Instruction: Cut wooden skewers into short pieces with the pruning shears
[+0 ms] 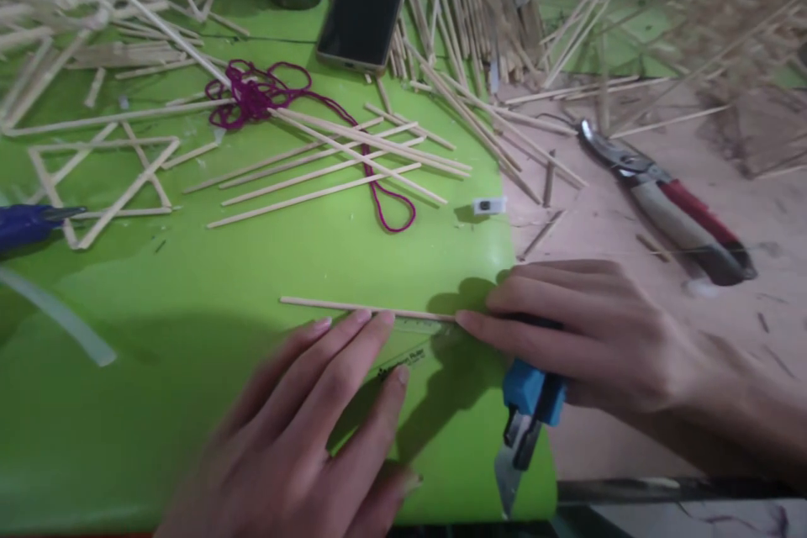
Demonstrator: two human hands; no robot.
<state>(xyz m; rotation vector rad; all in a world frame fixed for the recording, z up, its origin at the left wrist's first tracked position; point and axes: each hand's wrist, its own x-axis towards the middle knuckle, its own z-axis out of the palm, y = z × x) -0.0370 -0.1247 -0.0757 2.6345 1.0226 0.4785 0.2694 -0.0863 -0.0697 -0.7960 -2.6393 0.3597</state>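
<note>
A thin wooden stick (321, 303) lies across the green mat, just above the edge of a clear ruler (413, 353). My left hand (315, 437) rests with its fingers stretched out, fingertips on the ruler and against the stick. At the stick's right end is the index fingertip of my right hand (586, 336). That hand's other fingers are curled round a blue utility knife (524, 387), whose bare blade points down toward the mat's front edge. Part of the knife's body is hidden under the hand.
Several loose sticks (315, 176) and tangled purple yarn (252, 97) lie beyond my hands. A phone (362, 13) is at the back, pruning shears (668, 202) at right. The blue tip of a glue gun (31, 223) and a glue stick (60, 319) are at left.
</note>
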